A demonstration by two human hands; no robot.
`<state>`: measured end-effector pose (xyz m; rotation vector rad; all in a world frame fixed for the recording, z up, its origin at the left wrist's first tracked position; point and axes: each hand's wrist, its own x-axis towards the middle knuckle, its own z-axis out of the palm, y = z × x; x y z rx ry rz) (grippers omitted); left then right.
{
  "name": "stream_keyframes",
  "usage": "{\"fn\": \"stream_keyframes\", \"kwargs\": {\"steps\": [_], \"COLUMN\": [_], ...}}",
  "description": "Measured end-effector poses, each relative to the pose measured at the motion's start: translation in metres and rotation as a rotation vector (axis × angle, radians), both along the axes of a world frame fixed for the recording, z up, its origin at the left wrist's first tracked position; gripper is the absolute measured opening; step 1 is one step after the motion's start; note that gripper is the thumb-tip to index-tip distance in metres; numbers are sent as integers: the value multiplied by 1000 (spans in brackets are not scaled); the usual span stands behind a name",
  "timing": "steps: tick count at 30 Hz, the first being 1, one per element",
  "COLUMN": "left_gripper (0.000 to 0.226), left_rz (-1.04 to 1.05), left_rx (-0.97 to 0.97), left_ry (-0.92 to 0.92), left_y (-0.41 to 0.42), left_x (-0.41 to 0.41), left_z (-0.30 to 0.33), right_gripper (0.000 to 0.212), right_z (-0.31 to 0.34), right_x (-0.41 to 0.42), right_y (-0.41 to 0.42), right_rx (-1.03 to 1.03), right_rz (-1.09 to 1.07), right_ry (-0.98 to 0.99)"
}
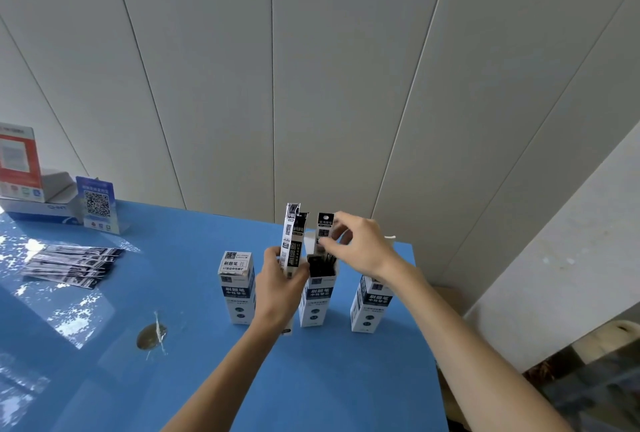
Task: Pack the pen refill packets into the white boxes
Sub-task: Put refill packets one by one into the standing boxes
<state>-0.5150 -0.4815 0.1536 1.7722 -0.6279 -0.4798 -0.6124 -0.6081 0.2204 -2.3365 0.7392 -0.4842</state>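
A single head-worn wide-angle view, forward and down, close over the blue table (207, 379), toward the panelled wall (311, 68).

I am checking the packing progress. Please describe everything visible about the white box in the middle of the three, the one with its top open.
The tall white cardboard box with a dark blue label band stands upright on the blue table, between two similar boxes. Its top is open and dark refill packets stick out of it. The left hand, gripping long black-and-white refill packets, overlaps its left edge. The right hand pinches the raised lid flap above the opening.
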Motion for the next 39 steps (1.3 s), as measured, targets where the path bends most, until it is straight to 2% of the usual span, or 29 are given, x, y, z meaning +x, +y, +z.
{"fn": "stream_keyframes", "kwargs": {"steps": [3, 7, 9, 12, 15, 22, 27, 32, 39], "left_gripper": [22, 22, 22, 22, 24, 24, 23, 24, 26], "left_rz": [-5, -2, -1, -2, -3, -11, -17, -19, -22], "left_rx": [-6, -5, -10, -12, -6, -2, -17, -20, -24], "left_ry": [-1, 0, 3, 8, 3, 14, 16, 12, 13], "left_y": [1, 2, 2, 3, 3, 2, 3, 3, 4], "left_x": [0, 0, 1, 2, 4, 5, 8, 7, 10], "left_z": [0, 0, -1, -2, -2, -3, -4, -6, -6], "right_gripper": [22, 13, 18, 26, 15, 16, 11, 15, 17], "right_z": [-4, -22, -28, -23, -16, -28, -19, -16, -8], "right_x": [3, 11, 12, 11, 11, 22, 18, 14, 15], "right_y": [-2, -1, 2, 5, 4, 9, 9, 9, 12], "right_rx": [-67, -154, -143, -116, -147, -195, -139, -115, -135], "right_rz": [-16, -4, -14, -15, -8, 33, 51, 99, 116], "right_ry": [-40, 131, 190, 147, 79, 205, 91, 187, 227]}}
